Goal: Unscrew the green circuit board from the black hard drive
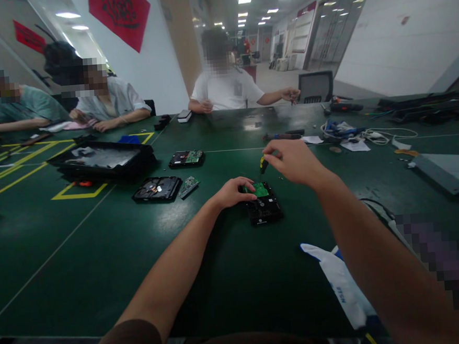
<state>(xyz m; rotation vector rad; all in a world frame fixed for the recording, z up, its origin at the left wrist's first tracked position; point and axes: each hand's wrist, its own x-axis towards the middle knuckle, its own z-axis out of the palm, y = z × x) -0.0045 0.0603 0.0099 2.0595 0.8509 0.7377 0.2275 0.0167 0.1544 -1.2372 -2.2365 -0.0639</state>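
Note:
A black hard drive (267, 211) with a green circuit board (260, 189) at its far end lies on the green table (235, 260), near the middle of the view. My left hand (236, 191) holds the drive at its left side, thumb and fingers bent over the board. Above the far end of the drive, my right hand (291, 160) pinches a yellow and black screwdriver (263, 164) held upright, its tip pointing down at the board. Whether the tip touches a screw is too small to tell.
Left of my hands lie an opened drive case (157, 189), a loose circuit board (189, 186), another drive (186, 158) and a black tray (102, 157). A white glove (341, 284), cables (342, 131) and a grey metal box (449, 172) are at right. People sit across the table.

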